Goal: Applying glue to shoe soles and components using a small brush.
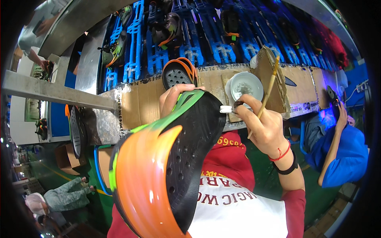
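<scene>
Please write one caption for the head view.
Left hand holds a black and orange clog; right hand holds a white-tipped tool at its edge.

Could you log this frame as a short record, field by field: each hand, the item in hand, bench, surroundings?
Left hand: gripping the far end of a shoe
Right hand: holding a small white-ended tool and a thin wooden stick
Item in hand: shoe with black footbed, orange and green upper
Tool contact: at the shoe's edge; touch unclear
Bench: cardboard, white bowl, second shoe
Surroundings: blue racks bearing shoes; co-worker in blue at right
</scene>
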`<state>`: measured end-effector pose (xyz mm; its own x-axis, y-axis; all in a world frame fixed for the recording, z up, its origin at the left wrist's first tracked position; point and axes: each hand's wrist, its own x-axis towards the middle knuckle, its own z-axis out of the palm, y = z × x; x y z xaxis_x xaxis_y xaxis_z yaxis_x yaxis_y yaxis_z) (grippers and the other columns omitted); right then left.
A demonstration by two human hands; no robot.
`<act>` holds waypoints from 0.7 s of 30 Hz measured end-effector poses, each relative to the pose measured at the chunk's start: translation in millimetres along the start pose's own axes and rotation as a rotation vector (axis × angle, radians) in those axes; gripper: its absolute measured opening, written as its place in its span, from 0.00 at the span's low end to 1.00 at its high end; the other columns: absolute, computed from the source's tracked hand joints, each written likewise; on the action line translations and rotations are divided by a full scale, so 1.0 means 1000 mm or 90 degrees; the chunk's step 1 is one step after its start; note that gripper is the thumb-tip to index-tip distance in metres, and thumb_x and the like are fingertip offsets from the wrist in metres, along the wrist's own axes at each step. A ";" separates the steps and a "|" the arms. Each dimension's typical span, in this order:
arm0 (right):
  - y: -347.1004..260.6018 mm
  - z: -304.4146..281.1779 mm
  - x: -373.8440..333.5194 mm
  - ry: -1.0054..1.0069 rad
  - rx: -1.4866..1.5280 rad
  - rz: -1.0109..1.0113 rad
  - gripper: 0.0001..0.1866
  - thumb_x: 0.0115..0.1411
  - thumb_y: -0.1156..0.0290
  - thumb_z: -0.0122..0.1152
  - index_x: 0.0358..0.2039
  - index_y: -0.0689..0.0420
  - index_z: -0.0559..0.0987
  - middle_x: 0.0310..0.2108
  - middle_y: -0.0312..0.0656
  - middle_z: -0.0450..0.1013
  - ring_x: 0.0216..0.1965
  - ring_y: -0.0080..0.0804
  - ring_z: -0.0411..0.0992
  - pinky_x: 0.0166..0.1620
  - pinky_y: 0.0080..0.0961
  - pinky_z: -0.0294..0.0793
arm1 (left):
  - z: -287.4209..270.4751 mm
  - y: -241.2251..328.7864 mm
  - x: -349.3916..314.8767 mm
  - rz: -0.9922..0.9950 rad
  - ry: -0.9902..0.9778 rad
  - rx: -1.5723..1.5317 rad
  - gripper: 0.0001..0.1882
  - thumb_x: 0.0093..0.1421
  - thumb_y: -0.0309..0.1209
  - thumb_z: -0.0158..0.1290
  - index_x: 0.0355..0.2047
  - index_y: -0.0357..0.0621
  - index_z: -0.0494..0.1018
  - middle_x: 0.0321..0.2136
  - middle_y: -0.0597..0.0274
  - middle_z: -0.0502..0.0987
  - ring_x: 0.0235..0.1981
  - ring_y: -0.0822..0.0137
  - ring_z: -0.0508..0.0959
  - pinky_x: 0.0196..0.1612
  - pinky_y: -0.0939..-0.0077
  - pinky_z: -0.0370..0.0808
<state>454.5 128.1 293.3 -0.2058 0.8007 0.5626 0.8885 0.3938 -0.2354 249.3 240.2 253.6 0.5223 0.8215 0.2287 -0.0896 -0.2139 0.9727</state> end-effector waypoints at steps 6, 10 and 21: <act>-0.007 0.000 0.002 -0.065 0.065 0.095 0.16 0.43 0.83 0.56 0.36 0.59 0.74 0.39 0.43 0.72 0.26 0.41 0.75 0.25 0.30 0.74 | 0.004 -0.007 0.000 0.099 0.023 -0.349 0.20 0.67 0.41 0.38 0.41 0.33 0.67 0.40 0.34 0.74 0.40 0.56 0.78 0.44 0.68 0.75; -0.008 0.004 0.002 -0.056 0.120 0.135 0.16 0.44 0.85 0.58 0.36 0.58 0.75 0.39 0.44 0.73 0.28 0.46 0.74 0.27 0.33 0.75 | 0.001 -0.010 0.005 0.257 -0.031 -0.257 0.22 0.68 0.43 0.33 0.45 0.35 0.65 0.37 0.39 0.74 0.39 0.57 0.78 0.47 0.63 0.74; -0.011 0.006 0.007 -0.049 0.356 0.178 0.06 0.51 0.80 0.61 0.32 0.63 0.76 0.34 0.49 0.75 0.32 0.47 0.74 0.33 0.31 0.74 | -0.002 -0.030 -0.004 0.365 0.014 0.055 0.30 0.52 0.19 0.55 0.54 0.49 0.58 0.46 0.49 0.62 0.39 0.57 0.75 0.51 0.46 0.71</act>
<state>441.0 132.2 295.0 -0.0447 0.9293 0.3665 0.5686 0.3253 -0.7555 248.5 244.4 223.7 0.3925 0.5727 0.7197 -0.2828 -0.6694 0.6869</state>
